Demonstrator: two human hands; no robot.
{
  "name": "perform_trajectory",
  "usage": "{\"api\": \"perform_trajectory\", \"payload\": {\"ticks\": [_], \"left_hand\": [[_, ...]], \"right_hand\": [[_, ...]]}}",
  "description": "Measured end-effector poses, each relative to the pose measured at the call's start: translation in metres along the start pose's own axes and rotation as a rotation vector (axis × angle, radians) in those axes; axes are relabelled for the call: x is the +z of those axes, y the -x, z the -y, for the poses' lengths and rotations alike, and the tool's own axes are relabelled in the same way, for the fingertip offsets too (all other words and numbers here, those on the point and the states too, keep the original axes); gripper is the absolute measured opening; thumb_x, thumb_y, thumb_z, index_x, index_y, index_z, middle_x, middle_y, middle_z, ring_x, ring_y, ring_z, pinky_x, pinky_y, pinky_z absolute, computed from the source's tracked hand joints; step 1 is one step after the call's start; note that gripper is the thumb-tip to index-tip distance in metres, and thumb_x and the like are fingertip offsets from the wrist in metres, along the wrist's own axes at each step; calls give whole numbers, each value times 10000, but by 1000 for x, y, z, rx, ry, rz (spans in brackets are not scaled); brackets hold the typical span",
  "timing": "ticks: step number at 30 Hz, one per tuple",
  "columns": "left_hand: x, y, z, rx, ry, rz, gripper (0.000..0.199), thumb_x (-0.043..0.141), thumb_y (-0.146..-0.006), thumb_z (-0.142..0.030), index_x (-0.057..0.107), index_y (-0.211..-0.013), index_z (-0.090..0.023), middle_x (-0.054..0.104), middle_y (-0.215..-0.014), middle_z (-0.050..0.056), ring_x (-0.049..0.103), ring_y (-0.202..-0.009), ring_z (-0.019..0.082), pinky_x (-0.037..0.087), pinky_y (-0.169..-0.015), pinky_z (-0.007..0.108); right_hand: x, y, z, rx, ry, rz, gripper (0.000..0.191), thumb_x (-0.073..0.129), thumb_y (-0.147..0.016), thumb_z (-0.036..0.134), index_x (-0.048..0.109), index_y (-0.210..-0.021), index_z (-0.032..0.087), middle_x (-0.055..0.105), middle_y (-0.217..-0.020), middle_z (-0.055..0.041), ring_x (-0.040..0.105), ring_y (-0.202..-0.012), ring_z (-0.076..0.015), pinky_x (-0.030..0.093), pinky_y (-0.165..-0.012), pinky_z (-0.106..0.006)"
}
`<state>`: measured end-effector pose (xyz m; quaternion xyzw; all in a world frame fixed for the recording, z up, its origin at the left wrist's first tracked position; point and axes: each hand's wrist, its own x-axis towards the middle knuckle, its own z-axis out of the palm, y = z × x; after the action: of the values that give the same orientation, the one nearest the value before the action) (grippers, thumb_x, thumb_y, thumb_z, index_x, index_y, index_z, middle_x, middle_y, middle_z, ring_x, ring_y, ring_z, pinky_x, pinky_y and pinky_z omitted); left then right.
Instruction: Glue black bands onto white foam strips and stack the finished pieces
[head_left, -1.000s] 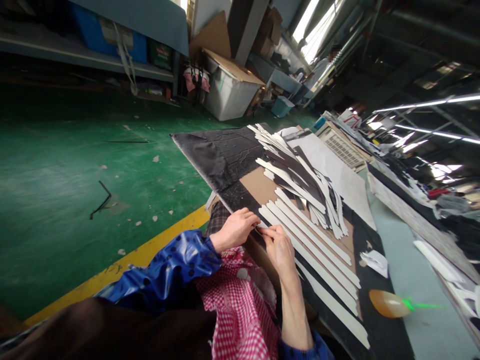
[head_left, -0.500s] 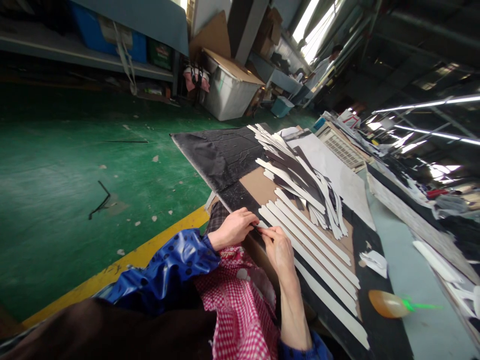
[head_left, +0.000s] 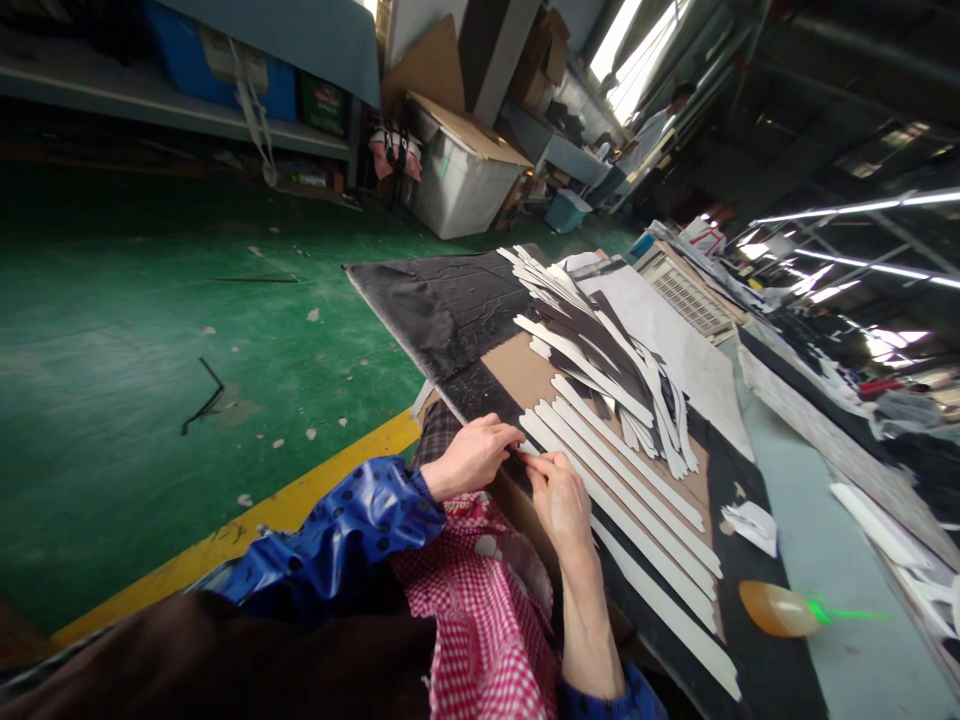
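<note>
My left hand [head_left: 480,452] is closed at the near edge of the black-covered table, thumb and fingers pinched together. Close beside it, my right hand [head_left: 559,500] also pinches. Between the fingertips is the upper end of a long white strip [head_left: 671,620], which runs beneath my right hand and down along the table. The fingers partly hide that end. Several similar white strips [head_left: 631,490] lie side by side just beyond my hands, partly on brown cardboard [head_left: 514,368]. Farther off is a loose pile of white and dark strips [head_left: 600,350].
An orange bottle with a green nozzle [head_left: 780,610] lies at the right, near a crumpled white scrap [head_left: 752,527]. A pink checked apron [head_left: 487,610] covers my lap. The green floor [head_left: 112,330] spreads to the left; a grey bin [head_left: 465,180] stands behind the table.
The view has shifted very slightly. Both hands stay pinched on the strip's end, with only a tiny movement of the fingers.
</note>
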<state>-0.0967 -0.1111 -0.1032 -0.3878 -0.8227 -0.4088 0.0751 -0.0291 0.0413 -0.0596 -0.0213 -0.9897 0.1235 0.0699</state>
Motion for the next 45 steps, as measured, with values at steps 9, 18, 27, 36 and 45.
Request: {"api": "perform_trajectory", "payload": {"ticks": [9, 18, 27, 36, 45], "left_hand": [[-1, -1, -1, -2, -5, 12, 253, 503, -802, -45, 589, -1008, -165, 665, -934, 23, 526, -841, 177, 425, -786, 293], [-1, -1, -1, -3, -5, 8, 234, 497, -811, -55, 587, -997, -164, 667, -945, 22, 518, -847, 178, 425, -792, 294], [-3, 0, -6, 1, -23, -27, 276, 508, -787, -83, 577, -1045, -154, 659, -923, 39, 511, -827, 194, 423, -768, 320], [5, 15, -16, 35, -103, -133, 236, 386, -923, -140, 607, -1005, -150, 630, -907, 79, 513, -838, 192, 434, -775, 322], [35, 39, -41, 37, -184, -26, 408, 469, -876, -151, 479, -1282, -115, 538, -1338, 129, 504, -915, 229, 448, -791, 366]], "right_hand": [[2, 0, -3, 63, -28, -18, 280, 541, -851, 175, 726, -1055, 225, 670, -945, -51, 640, -829, -170, 479, -781, -267], [7, -1, -5, 45, -35, -17, 300, 507, -846, 141, 740, -1030, 182, 673, -912, -82, 636, -797, -165, 483, -804, -267], [1, 0, 1, 46, 85, -53, 315, 511, -840, 169, 694, -1097, 185, 663, -927, -75, 630, -819, -180, 483, -743, -275], [1, -6, -9, 94, -47, -8, 258, 568, -809, 184, 734, -1005, 159, 679, -911, -87, 648, -836, -193, 490, -838, -314], [-2, -9, -12, 122, -146, 36, 293, 515, -835, 193, 739, -1017, 142, 707, -980, -111, 670, -890, -201, 499, -878, -313]]}}
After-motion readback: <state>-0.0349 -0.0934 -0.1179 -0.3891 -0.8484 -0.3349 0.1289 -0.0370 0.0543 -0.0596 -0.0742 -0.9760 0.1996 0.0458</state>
